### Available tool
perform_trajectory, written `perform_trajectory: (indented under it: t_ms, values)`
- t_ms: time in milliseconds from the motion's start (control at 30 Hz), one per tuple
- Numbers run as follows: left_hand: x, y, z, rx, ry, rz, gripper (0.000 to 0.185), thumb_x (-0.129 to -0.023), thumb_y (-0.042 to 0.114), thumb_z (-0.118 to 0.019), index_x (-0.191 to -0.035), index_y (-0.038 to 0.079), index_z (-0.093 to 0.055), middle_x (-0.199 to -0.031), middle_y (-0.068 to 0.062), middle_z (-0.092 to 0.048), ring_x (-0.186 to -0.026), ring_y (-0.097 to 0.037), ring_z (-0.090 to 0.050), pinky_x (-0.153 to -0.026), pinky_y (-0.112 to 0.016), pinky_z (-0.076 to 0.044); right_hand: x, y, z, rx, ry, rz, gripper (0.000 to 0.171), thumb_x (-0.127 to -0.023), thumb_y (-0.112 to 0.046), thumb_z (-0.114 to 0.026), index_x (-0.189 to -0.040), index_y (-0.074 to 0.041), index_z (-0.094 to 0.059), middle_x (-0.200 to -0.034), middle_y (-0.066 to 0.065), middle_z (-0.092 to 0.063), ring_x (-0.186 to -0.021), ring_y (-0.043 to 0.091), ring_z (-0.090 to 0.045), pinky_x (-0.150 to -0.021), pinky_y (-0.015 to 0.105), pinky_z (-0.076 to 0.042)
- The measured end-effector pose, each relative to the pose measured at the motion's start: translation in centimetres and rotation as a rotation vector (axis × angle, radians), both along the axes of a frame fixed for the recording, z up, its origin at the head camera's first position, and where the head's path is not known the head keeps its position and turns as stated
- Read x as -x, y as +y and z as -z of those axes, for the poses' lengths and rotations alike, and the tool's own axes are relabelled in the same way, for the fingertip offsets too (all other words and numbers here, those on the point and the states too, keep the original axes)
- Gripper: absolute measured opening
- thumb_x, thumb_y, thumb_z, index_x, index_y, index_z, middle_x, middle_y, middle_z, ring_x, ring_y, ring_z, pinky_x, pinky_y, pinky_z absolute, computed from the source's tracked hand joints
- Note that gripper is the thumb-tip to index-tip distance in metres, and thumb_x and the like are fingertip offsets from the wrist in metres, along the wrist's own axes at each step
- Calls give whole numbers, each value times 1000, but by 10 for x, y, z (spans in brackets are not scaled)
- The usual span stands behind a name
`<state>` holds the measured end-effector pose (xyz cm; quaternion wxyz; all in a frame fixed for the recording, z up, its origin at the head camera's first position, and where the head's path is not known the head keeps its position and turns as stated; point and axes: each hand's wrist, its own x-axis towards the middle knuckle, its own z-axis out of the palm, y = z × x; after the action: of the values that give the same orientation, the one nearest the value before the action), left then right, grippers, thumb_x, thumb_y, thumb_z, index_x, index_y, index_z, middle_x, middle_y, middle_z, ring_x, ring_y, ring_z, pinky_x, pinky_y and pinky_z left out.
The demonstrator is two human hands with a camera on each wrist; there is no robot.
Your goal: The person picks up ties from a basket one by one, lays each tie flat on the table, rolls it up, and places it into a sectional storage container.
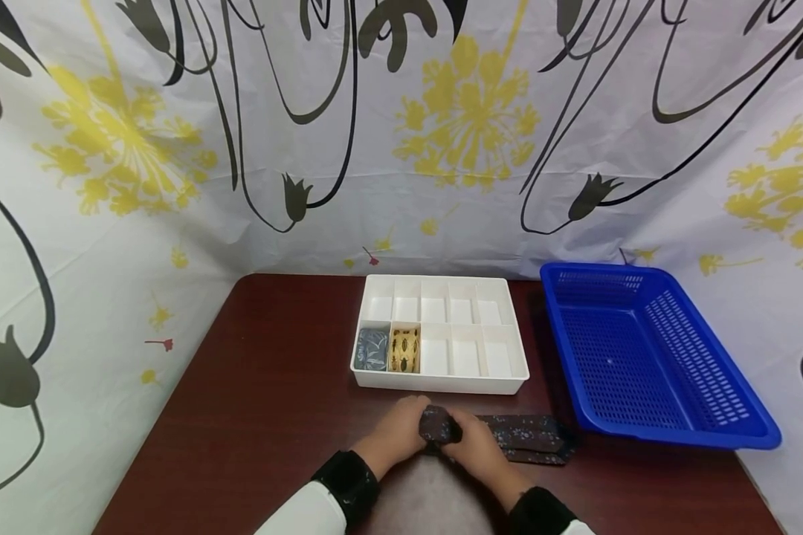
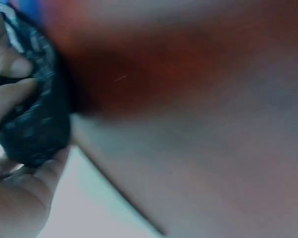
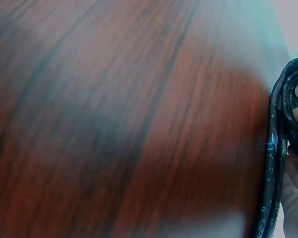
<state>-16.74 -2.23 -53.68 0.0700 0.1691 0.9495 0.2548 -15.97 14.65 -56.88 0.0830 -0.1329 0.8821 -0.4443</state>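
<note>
Left hand: left hand (image 1: pixel 396 436) grips the rolled end of the dark patterned tie (image 1: pixel 518 437).
Right hand: right hand (image 1: pixel 478 446) pinches the same roll.
Tie: lies near the table's (image 1: pixel 254 416) front edge, before the white organizer (image 1: pixel 442 383).
Basket: blue basket (image 1: pixel 649 357) at the right edge.

Two bare hands, left hand (image 1: pixel 396 435) + right hand (image 1: pixel 479 446), no gloves/rings/watch visible. Both arms: white sleeves w/ black ribbed cuffs, left cuff (image 1: pixel 348 483) at 7 o'clock of frame, right cuff (image 1: pixel 537 513) at 5 o'clock.
</note>
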Motion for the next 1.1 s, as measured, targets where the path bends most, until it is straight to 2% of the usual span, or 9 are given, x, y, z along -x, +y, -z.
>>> perform_trajectory:
  t_ms: [100, 200, 300, 367, 500, 700, 900, 1100]
  values:
    - [-3, -8, 14, -234, -17, -33, 51, -61, 3, -81, -106, 7, -58, -101, -2, -61, -95, -17, -57, -90, -35, -47, 1, 0, 1, 20, 4, 9, 59, -63, 2, -78, -120, 2, -61, -115, 16, -65, -108, 33, -60, -93, 52, -46]
    - [-9, -13, 23, -392, -28, -56, 58, -62, 3, -83, -114, 3, -56, -110, -6, -60, -102, -21, -57, -94, -38, -45, 0, 0, 1, 25, 17, 13, 58, -63, 2, -78, -119, 3, -62, -113, 16, -66, -107, 32, -60, -92, 52, -47]
    - [-14, -16, 28, -463, -9, -47, 53, -68, 3, -80, -115, 0, -58, -111, -10, -63, -104, -25, -58, -94, -38, -45, -1, -1, -1, 22, 22, 3, 57, -63, 2, -78, -119, 3, -62, -113, 16, -66, -107, 33, -60, -92, 52, -46]
    - [-14, -16, 27, -464, 22, -29, 47, -70, 1, -78, -114, -1, -60, -109, -11, -65, -102, -25, -60, -93, -36, -47, -1, -2, -2, 16, 17, -6, 57, -64, 2, -78, -119, 3, -62, -112, 16, -66, -107, 33, -60, -93, 53, -46]
    - [-12, -18, 22, -403, 62, 22, 38, -69, -2, -76, -105, 1, -65, -100, -8, -68, -95, -20, -62, -88, -33, -49, -3, -3, -3, 3, 14, -21, 56, -64, 1, -79, -118, 2, -62, -111, 14, -67, -105, 32, -61, -91, 52, -47]
    - [-5, -17, 9, -244, 54, 69, 21, -70, 4, -76, -86, 10, -63, -82, 2, -65, -79, -10, -59, -78, -27, -49, -5, -5, 2, -7, 11, -15, 58, -64, -2, -80, -118, 2, -62, -109, 13, -67, -103, 31, -62, -90, 50, -48]
    - [-4, -10, -1, -45, 77, 57, 15, -77, 12, -74, -77, 15, -59, -74, 6, -61, -75, -11, -58, -75, -27, -49, -6, -6, 2, -1, 11, -19, 60, -63, -2, -81, -119, 3, -60, -112, 16, -66, -106, 34, -61, -91, 52, -47]
    - [-8, 0, -11, 161, 93, 33, 17, -72, 5, -73, -79, 14, -61, -77, 3, -63, -79, -15, -60, -79, -29, -49, -8, -7, 1, -16, -20, -14, 64, -64, -3, -82, -122, 4, -57, -116, 19, -64, -110, 36, -59, -94, 54, -45]
